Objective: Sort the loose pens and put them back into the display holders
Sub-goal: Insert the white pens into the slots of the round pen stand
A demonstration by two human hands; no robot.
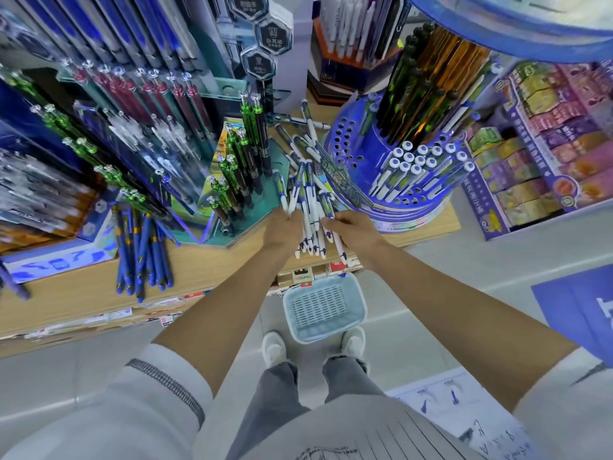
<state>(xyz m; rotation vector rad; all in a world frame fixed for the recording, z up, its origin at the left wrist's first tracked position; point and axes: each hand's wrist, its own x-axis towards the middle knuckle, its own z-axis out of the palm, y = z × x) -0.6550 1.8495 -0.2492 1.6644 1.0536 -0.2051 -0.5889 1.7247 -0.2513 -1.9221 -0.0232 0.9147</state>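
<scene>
A bundle of white-and-blue pens (310,214) lies over the wooden shelf's front edge, between my two hands. My left hand (283,227) grips the bundle's left side with curled fingers. My right hand (351,227) holds the right side. More loose white pens (303,141) are scattered on the shelf behind the bundle. The round blue holder (358,161) at the right has several empty holes and a cluster of white pens (421,167) standing in it. A pile of loose blue pens (141,254) lies on the shelf at the left.
A teal display (232,194) with green and black pens stands left of my hands. Racks of red, clear and blue pens fill the far left. A light blue basket (323,307) sits on the floor by my feet. Boxed goods (544,144) stand at the right.
</scene>
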